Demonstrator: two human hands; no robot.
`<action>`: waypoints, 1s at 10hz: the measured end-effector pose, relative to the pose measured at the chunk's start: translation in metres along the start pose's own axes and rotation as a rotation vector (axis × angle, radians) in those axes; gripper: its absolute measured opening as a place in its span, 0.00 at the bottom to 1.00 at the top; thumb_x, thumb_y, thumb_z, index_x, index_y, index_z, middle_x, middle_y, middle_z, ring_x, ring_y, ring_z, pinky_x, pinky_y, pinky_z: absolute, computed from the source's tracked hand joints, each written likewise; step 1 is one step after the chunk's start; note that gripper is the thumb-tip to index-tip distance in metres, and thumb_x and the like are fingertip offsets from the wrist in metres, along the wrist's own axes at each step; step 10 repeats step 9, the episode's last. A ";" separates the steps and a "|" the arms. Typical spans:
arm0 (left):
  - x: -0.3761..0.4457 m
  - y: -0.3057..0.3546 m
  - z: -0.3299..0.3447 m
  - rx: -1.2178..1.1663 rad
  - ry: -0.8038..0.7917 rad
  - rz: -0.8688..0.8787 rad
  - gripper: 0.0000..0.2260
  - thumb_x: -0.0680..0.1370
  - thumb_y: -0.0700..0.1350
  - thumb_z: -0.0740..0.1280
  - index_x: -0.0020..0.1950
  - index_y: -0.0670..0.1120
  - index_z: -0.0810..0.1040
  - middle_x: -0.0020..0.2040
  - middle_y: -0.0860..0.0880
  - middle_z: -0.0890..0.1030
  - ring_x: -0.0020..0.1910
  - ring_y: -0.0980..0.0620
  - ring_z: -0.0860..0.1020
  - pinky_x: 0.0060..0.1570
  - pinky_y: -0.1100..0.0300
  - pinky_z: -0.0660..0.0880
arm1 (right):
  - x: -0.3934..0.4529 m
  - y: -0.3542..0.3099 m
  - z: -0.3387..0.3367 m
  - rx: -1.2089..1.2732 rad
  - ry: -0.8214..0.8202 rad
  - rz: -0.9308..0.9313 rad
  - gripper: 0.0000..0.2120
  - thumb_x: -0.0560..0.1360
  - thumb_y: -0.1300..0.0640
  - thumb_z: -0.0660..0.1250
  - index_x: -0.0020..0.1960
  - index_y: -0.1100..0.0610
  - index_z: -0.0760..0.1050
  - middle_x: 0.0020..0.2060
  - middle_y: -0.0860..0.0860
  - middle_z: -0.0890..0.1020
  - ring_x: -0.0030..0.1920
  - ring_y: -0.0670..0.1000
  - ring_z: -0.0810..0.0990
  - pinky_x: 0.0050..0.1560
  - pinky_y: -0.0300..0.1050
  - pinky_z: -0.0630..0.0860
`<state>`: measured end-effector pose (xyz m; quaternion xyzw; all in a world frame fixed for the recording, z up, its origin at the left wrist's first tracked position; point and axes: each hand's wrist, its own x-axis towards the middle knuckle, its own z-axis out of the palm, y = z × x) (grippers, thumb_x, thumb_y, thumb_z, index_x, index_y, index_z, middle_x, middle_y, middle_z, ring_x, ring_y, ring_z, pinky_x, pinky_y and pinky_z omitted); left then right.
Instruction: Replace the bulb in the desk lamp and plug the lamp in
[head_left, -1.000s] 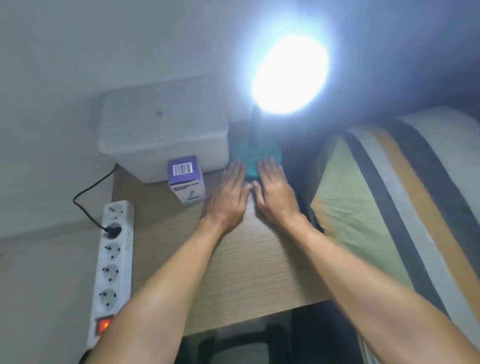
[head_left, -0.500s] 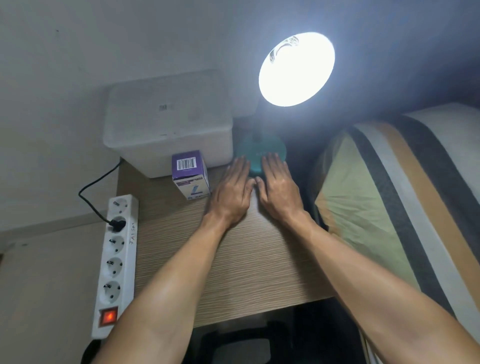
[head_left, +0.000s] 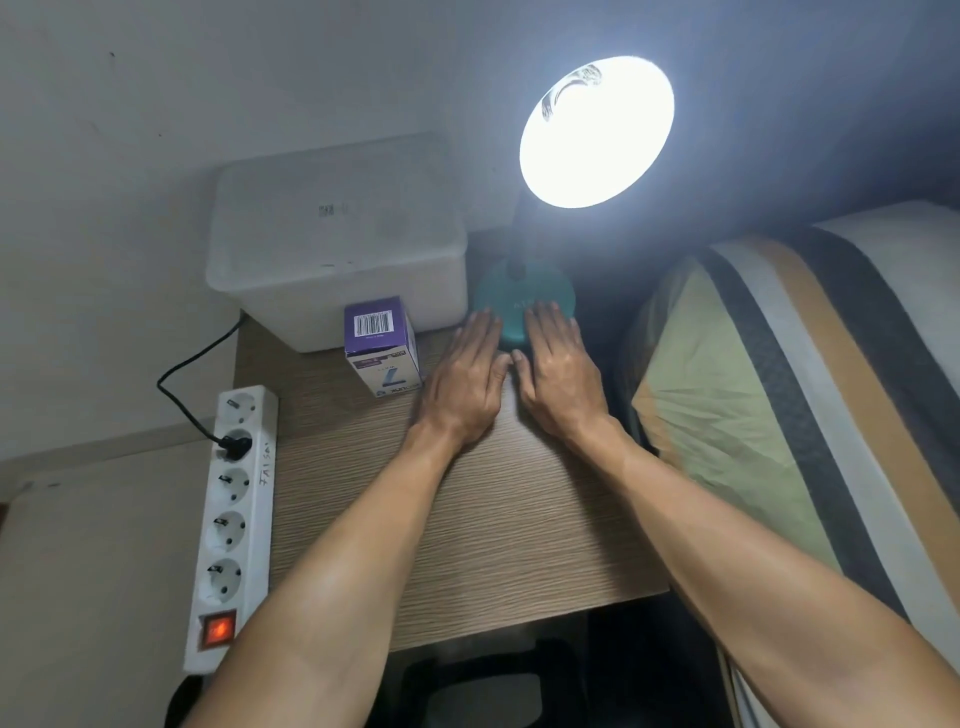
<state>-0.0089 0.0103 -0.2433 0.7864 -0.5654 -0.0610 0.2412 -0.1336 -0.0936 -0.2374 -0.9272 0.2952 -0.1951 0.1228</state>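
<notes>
The desk lamp stands at the back of the wooden table (head_left: 498, 525), its round shade (head_left: 596, 131) glowing bright white and its teal base (head_left: 519, 296) behind my fingertips. My left hand (head_left: 465, 384) and my right hand (head_left: 558, 376) lie flat, palms down, side by side on the table, thumbs nearly touching, fingertips on the front of the base. Neither hand holds anything. A purple and white bulb box (head_left: 382, 345) stands just left of my left hand. A black plug (head_left: 235, 446) sits in the second socket of the white power strip (head_left: 231, 525), whose red switch (head_left: 218, 630) glows.
A white plastic bin (head_left: 332, 249) sits upside down at the table's back left, against the wall. A black cord (head_left: 192, 374) loops from the plug toward the bin. A striped pillow (head_left: 769, 395) lies to the right. A dark stool (head_left: 483, 686) shows below the table's front edge.
The view has shifted slightly and the lamp's glare has shrunk, so the shade's outline shows. Both hands stay flat in front of the lamp base.
</notes>
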 end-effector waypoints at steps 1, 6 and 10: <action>0.000 0.002 -0.001 -0.007 0.015 0.000 0.28 0.86 0.55 0.47 0.81 0.39 0.62 0.82 0.41 0.62 0.82 0.45 0.57 0.81 0.49 0.55 | 0.001 0.001 0.002 -0.008 0.006 0.008 0.26 0.82 0.51 0.56 0.75 0.65 0.63 0.74 0.62 0.67 0.76 0.59 0.61 0.76 0.57 0.58; -0.013 0.012 -0.007 0.109 -0.042 -0.005 0.30 0.87 0.58 0.44 0.82 0.41 0.58 0.83 0.41 0.59 0.83 0.46 0.56 0.81 0.52 0.53 | -0.005 0.004 0.003 -0.045 -0.007 0.032 0.29 0.79 0.52 0.57 0.76 0.65 0.61 0.75 0.62 0.66 0.77 0.59 0.61 0.76 0.57 0.59; -0.108 0.035 -0.025 0.044 -0.092 -0.058 0.27 0.87 0.55 0.50 0.83 0.43 0.56 0.83 0.43 0.55 0.82 0.50 0.51 0.82 0.51 0.49 | -0.058 -0.011 -0.013 -0.076 -0.029 0.093 0.28 0.82 0.51 0.51 0.77 0.65 0.59 0.76 0.61 0.63 0.78 0.57 0.56 0.77 0.55 0.58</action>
